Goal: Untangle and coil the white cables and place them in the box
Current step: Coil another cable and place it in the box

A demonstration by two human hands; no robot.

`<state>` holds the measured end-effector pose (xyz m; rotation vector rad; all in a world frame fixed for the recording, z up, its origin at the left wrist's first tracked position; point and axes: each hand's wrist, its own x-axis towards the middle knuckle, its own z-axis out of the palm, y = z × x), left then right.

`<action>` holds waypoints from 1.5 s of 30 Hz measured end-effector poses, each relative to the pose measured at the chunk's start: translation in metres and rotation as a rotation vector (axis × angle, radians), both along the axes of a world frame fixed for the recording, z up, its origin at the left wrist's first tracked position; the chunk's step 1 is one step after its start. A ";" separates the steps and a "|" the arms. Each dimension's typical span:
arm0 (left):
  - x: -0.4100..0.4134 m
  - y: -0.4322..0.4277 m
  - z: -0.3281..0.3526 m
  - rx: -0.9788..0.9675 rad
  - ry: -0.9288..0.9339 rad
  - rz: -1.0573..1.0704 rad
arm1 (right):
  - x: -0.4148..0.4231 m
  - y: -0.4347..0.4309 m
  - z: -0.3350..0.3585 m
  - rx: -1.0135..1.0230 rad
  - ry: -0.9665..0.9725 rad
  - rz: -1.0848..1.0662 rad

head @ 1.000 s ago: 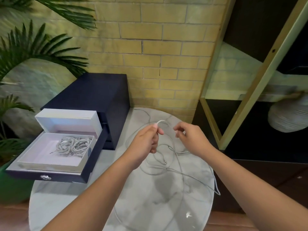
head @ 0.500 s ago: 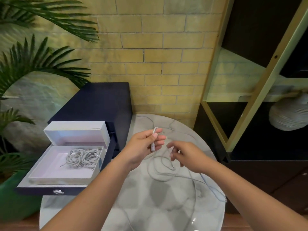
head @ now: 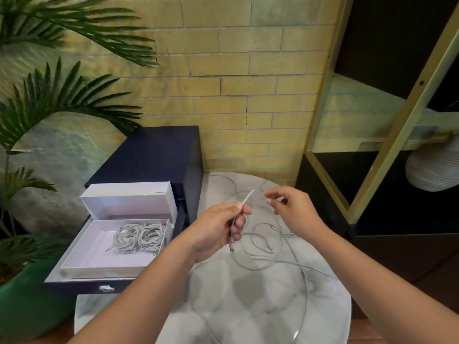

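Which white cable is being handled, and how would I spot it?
Find the round marble table beside the navy drawer unit. Above it, the left hand grips one white cable near its plug; the right hand pinches it further along. Unlike the coiled bundles in the white box, it arches between the hands.

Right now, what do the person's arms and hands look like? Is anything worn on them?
Both forearms are bare; no sleeves show in frame. The left hand and the right hand have no gloves, rings, watch or bracelet visible.
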<state>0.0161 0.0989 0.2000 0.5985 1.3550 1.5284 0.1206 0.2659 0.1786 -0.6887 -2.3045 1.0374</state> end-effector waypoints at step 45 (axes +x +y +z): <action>-0.034 -0.012 -0.012 0.108 0.021 0.152 | 0.000 0.013 0.006 0.060 -0.055 0.046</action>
